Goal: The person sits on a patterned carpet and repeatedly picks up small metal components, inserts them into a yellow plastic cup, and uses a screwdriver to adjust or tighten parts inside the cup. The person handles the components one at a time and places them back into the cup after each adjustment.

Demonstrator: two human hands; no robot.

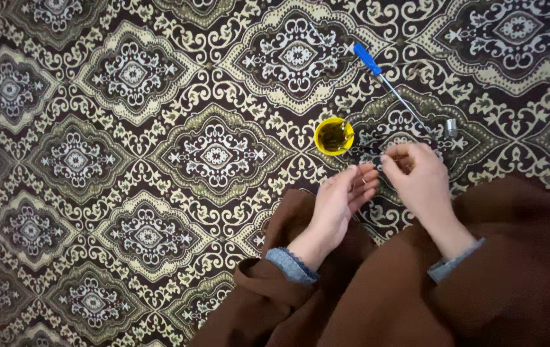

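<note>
My one camera sits on my head, looking almost straight down, fairly near, at my hands [378, 186] and the dark patterned carpet [127, 160] spreading beyond and left of them.

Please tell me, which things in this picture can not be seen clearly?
- Head view: what the right hand pinches, hidden by its own fingers.
- Contents of the yellow cup: too small and dark.
- Screwdriver tip: lost against the patterned carpet.
- Left hand: any small item on its palm, too small.
</note>
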